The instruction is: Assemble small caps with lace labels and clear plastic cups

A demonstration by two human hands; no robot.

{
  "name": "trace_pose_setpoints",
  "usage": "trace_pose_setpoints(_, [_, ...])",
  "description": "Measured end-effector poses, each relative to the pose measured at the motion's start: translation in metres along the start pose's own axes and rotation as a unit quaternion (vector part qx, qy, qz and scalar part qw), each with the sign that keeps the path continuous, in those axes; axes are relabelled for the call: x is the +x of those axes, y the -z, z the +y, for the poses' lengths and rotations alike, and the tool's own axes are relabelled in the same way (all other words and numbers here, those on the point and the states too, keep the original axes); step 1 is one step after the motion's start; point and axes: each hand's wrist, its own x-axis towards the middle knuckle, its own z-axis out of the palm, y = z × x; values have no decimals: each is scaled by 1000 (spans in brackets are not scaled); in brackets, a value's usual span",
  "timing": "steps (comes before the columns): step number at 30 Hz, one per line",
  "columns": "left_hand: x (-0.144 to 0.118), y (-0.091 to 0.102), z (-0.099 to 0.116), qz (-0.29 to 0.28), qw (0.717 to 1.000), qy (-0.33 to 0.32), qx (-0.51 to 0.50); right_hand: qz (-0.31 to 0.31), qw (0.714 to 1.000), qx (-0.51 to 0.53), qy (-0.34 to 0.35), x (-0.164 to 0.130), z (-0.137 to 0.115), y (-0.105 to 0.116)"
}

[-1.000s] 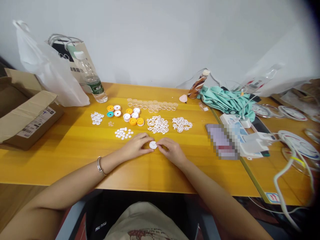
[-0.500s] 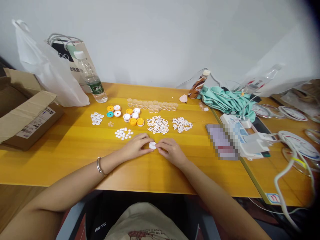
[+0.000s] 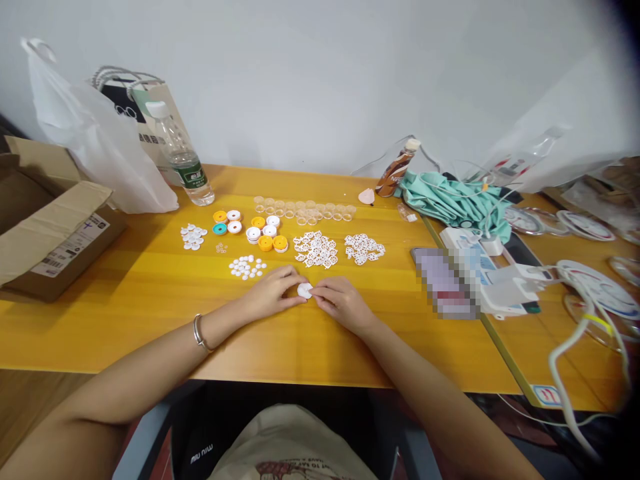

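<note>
Nearest the viewer, both forearms reach forward over the yellow table [image 3: 150,300], a bracelet [image 3: 200,331] on the left wrist. The left hand [image 3: 270,293] and right hand [image 3: 343,303] meet at mid-table, fingertips closed narrowly from either side on a small white round cap [image 3: 305,290], which sits just above or on the tabletop between them; contact with the surface cannot be confirmed.

Judgement: the step in hand appears to be fitting or pressing a part into this cap. Whether an insert is already seated is too small to tell. The next move would call for a steady pinch and even pressure, so the piece does not tip or slip.

Just beyond the hands, to the left, lies a cluster of small white discs [image 3: 247,267]; to the right, two heaps of white lattice pieces [image 3: 316,249]. Farther back stand coloured and white caps [image 3: 265,233], another group of white discs [image 3: 193,235], and a row of clear rings [image 3: 305,210]. At the far left edge are a water bottle [image 3: 183,157], a white bag [image 3: 100,143] and a cardboard box [image 3: 50,220]. A green cloth [image 3: 450,200] lies far right.
</note>
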Motion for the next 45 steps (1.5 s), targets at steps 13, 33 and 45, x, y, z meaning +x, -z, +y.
trace_pose_setpoints(13, [0,0,0,-1,1000,1,6,5,1000,-6,5,1,0,-1])
trace_pose_setpoints(33, [-2,3,0,7,1000,-4,-10,78,979,148,-118,5,1,3])
trace_pose_setpoints(45, [5,-2,1,49,998,-37,-23,77,975,163,-132,6,3,-3])
